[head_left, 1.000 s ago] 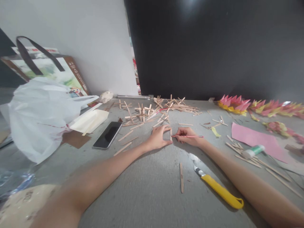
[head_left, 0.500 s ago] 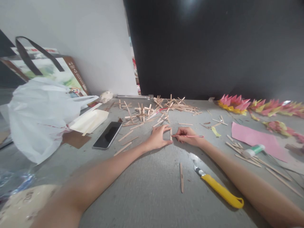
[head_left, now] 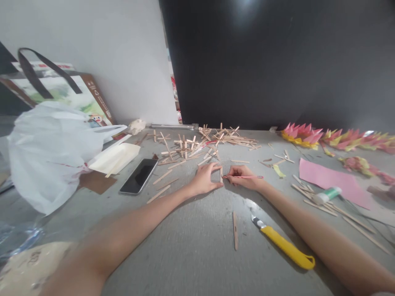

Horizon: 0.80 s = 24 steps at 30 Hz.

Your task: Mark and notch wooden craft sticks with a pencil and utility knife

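My left hand (head_left: 205, 179) rests on the grey table (head_left: 191, 255) and pinches a short wooden stick (head_left: 221, 174) between thumb and forefinger, holding it flat. My right hand (head_left: 245, 177) is closed around a thin red pencil (head_left: 249, 177) whose tip touches that stick. Both hands meet at the table's middle, just in front of a heap of loose wooden sticks (head_left: 212, 142). A single stick (head_left: 235, 230) lies nearer to me, beside a yellow utility knife (head_left: 282, 243) with its blade out.
A black phone (head_left: 138, 175) lies left of my left hand. Farther left sit a white plastic bag (head_left: 49, 152) and a paper shopping bag (head_left: 61, 90). At right are a pink paper sheet (head_left: 335, 181), a glue stick (head_left: 328, 195), more sticks and folded paper flowers (head_left: 304, 135).
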Tool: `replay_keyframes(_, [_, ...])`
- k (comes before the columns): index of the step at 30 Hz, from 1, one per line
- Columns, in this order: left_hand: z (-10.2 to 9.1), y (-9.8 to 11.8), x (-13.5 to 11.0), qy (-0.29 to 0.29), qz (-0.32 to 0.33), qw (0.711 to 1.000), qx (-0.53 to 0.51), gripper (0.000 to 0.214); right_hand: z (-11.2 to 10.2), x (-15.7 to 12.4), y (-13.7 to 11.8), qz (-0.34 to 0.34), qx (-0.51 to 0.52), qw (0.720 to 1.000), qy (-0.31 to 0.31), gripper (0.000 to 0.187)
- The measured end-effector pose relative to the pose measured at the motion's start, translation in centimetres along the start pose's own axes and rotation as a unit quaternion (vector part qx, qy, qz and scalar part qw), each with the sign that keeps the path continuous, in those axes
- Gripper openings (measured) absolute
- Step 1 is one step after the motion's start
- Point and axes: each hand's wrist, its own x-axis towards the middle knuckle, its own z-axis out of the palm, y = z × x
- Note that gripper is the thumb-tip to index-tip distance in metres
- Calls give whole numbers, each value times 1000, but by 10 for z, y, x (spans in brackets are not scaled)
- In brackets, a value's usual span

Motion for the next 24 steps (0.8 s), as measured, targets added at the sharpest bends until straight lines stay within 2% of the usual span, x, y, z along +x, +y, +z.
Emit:
replay_keyframes(5, [0, 0, 0, 2, -6, 1000, -5, 84, 3, 1, -4, 10, 15, 1000, 6, 23])
replay_keyframes(10, [-1, 0, 1, 2, -2, 1000, -5, 83, 3, 2, -5, 14, 15, 1000, 18, 19])
replay_keyframes(24, [-2, 0, 1, -2, -5, 1000, -4, 84, 3, 2, -7, 6, 18, 1000, 6, 22])
